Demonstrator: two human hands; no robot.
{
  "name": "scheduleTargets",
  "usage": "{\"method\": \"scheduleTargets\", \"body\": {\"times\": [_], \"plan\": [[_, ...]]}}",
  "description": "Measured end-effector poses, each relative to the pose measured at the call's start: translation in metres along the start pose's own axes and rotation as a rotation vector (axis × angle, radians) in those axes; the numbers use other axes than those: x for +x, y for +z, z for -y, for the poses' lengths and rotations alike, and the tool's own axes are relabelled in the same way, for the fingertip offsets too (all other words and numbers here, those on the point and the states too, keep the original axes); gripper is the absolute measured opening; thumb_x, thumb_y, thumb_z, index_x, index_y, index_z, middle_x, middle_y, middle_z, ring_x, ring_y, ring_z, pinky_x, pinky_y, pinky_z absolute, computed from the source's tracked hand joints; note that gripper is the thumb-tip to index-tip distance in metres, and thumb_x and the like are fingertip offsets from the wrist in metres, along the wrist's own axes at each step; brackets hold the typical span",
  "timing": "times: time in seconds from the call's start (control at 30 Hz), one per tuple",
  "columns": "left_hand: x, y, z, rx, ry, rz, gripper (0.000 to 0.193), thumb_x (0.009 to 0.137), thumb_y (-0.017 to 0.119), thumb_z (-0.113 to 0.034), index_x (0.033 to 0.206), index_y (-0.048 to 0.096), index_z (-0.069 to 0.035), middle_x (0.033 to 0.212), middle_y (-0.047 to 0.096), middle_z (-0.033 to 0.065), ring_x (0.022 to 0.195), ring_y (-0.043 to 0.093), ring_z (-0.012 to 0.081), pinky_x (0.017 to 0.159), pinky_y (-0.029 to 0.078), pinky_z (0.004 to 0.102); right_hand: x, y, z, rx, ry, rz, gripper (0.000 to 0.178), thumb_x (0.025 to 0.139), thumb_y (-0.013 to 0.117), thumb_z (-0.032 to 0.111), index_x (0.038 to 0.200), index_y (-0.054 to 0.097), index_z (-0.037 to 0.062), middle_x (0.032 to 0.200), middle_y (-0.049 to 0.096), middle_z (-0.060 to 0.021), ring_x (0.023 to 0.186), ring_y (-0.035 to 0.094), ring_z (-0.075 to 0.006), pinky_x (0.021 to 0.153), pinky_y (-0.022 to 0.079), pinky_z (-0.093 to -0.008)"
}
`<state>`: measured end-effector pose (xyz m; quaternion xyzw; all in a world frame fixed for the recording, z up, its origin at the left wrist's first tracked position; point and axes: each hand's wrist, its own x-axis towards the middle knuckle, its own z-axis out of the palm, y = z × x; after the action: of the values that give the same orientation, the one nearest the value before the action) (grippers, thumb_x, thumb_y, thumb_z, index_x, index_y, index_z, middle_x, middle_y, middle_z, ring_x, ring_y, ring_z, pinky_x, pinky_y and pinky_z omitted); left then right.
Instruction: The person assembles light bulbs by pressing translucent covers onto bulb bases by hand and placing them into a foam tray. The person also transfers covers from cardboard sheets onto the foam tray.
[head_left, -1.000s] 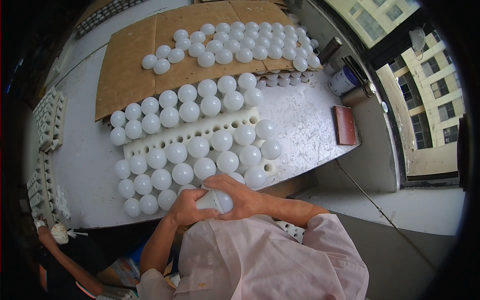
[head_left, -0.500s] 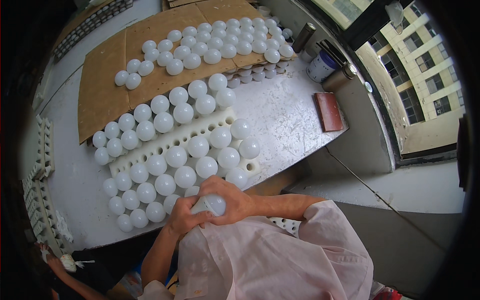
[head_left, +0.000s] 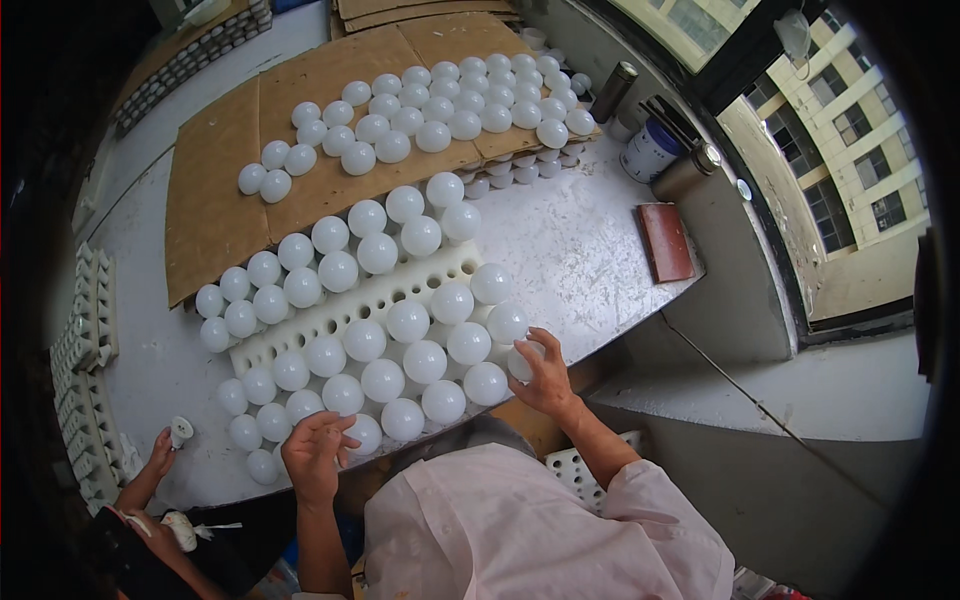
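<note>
Rows of white round light bulbs (head_left: 425,361) stand in a white foam tray (head_left: 385,300) with round holes. At the tray's near right end, my right hand (head_left: 547,378) has its fingers around a light bulb (head_left: 519,363), partly hidden by the hand. My left hand (head_left: 317,458) is raised at the tray's near edge, beside another bulb (head_left: 363,434). Its fingers are loosely bent and apart, with nothing seen in them.
Behind lies brown cardboard (head_left: 215,215) bearing more bulbs. A reddish-brown flat block (head_left: 665,242), a metal flask (head_left: 686,170) and a white-and-blue tub (head_left: 652,148) stand right. At lower left, another person's hand (head_left: 158,458) holds a small white part (head_left: 181,431).
My hands, earlier together around a bulb at my chest, have parted. The right went out to the tray's right end, the left moved left. Another person's hand came up with a white part.
</note>
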<state>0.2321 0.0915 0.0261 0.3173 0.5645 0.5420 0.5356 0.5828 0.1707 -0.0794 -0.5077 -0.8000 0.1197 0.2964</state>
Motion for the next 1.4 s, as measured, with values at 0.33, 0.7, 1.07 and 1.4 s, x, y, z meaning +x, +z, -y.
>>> {"method": "scheduleTargets", "body": {"times": [0.33,0.7,1.07,1.4], "plan": [[-0.043,-0.175,0.014,0.028,0.323,-0.847,0.025,0.094,0.052,-0.008,0.114,0.054,0.006,0.110,0.064,0.0200,0.087,0.064,0.0184,0.065,0.045,0.0244,-0.032,-0.020,-0.031,0.420,0.436,0.036,0.093,0.065,0.059,0.003,0.148,0.018,0.0064,0.140,0.034,-0.0180,0.125,0.042,-0.0312,0.099,0.041,-0.0435],[-0.021,-0.206,0.134,0.631,-0.209,-0.477,0.032,0.080,0.060,-0.003,0.112,0.061,0.000,0.108,0.066,0.0166,0.106,0.062,0.0247,0.089,0.048,0.0338,-0.017,0.028,-0.048,0.217,0.046,0.372,0.036,0.073,0.076,0.018,0.103,0.063,0.0050,0.096,0.066,-0.0153,0.089,0.062,-0.0345,0.075,0.049,-0.0423],[-0.021,-0.225,0.186,0.816,-0.154,-0.350,0.053,0.067,0.084,-0.017,0.113,0.060,-0.003,0.108,0.067,0.0151,0.103,0.064,0.0272,0.085,0.051,0.0370,-0.019,0.029,-0.073,0.171,0.164,0.478,0.039,0.077,0.075,0.022,0.109,0.060,0.0052,0.099,0.064,-0.0135,0.093,0.062,-0.0311,0.078,0.049,-0.0412],[-0.022,-0.226,0.178,0.794,-0.035,-0.368,0.049,0.065,0.083,-0.011,0.108,0.060,-0.002,0.098,0.068,0.0136,0.093,0.064,0.0253,0.082,0.051,0.0367,-0.026,0.041,-0.112,0.288,0.299,0.424,0.056,0.067,0.083,0.017,0.115,0.057,0.0054,0.106,0.064,-0.0097,0.098,0.061,-0.0247,0.083,0.049,-0.0374]]}}
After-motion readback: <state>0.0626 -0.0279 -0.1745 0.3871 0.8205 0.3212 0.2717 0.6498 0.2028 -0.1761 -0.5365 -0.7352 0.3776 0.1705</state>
